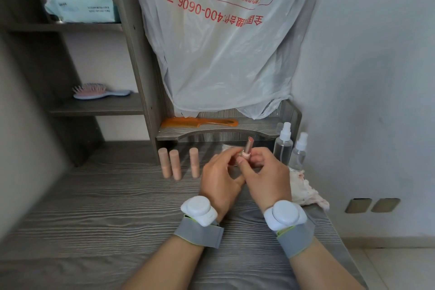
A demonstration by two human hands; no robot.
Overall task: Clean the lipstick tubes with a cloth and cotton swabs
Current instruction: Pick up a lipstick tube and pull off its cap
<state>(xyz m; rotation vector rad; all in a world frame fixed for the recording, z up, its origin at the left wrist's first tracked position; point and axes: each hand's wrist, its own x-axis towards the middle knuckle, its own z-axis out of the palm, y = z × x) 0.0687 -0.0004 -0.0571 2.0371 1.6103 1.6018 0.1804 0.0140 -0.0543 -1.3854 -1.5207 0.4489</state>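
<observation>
On the head camera, the open lipstick tube is held up just above the desk. If your fingers slide upward they could smear its bare tip. Your right hand pinches its pink collar, and your left hand curls its fingertips around the base.

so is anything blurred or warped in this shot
Head view: wide-angle distortion bends the shelf unit and the desk; the far left smears into blur; the three standing lipstick tubes look slightly ghosted; the open lipstick is fairly sharp; light is soft, without glare.
</observation>
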